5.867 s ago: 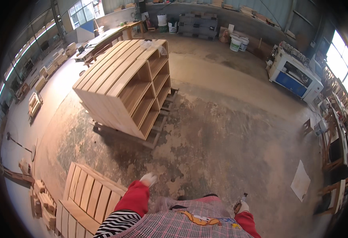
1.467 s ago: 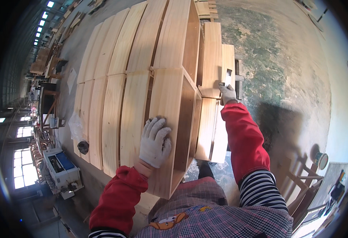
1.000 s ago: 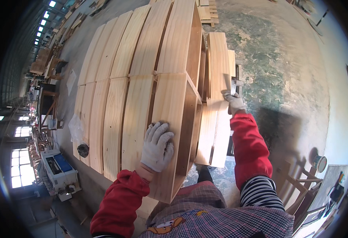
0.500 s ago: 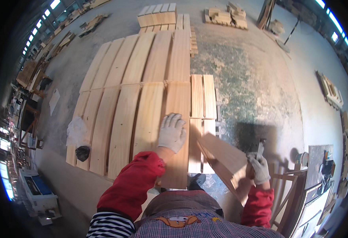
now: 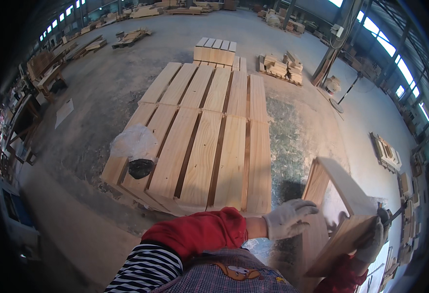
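Gloved hands and an open wooden frame beside a slatted stack. The right hand (image 5: 372,243) is grasping the frame (image 5: 339,246) by its outer end, its fingers curling around the edge, probably because that end is offering a firm hold. A slender dark tool (image 5: 396,214) is projecting past the same hand; how it is being held is unclear. The left hand (image 5: 285,222) is holding nothing, its fingers spreading toward the frame's inner side, perhaps for steadying; contact cannot be told. The frame is tilting to the person's right of the slatted wooden stack (image 5: 203,156), whether resting on anything being hidden. The stack's long boards are lying side by side, dark gaps separating them. Clear plastic (image 5: 136,140) and a dark bundle (image 5: 141,169) are occupying its near left corner, seemingly out of the hands' way.
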`<state>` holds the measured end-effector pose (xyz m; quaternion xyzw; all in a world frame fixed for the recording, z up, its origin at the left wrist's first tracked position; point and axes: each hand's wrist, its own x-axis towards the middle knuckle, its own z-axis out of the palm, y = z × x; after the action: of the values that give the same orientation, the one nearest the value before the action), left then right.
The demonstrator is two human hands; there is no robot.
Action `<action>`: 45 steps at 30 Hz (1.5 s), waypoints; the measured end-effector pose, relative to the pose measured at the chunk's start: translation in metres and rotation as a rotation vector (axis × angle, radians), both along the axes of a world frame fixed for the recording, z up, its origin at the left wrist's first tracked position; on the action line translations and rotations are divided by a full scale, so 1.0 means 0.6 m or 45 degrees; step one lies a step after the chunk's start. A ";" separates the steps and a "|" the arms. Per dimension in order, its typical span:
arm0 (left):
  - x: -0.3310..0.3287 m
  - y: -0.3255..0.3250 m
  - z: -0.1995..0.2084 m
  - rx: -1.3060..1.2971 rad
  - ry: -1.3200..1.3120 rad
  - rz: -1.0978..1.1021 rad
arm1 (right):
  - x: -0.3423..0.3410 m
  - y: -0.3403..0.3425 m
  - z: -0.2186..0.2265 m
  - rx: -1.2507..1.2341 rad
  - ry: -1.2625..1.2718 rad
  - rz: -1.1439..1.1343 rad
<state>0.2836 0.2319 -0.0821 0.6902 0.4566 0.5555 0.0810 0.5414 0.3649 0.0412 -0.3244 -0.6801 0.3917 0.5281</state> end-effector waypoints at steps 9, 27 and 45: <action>0.029 -0.163 0.068 -0.048 -1.005 -0.088 | -0.218 -0.238 0.024 0.198 0.403 0.069; -0.301 -0.387 -0.146 0.098 -0.925 1.354 | -0.353 -0.367 -0.088 -0.176 -0.454 1.684; -0.151 -0.426 -0.078 0.275 -0.772 1.120 | -0.378 0.049 -0.258 -0.733 0.264 0.439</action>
<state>0.1933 -0.0236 -0.1288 0.2473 0.5987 0.7549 -0.1023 0.3145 0.3940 -0.1139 -0.2988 -0.5292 0.6817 0.4074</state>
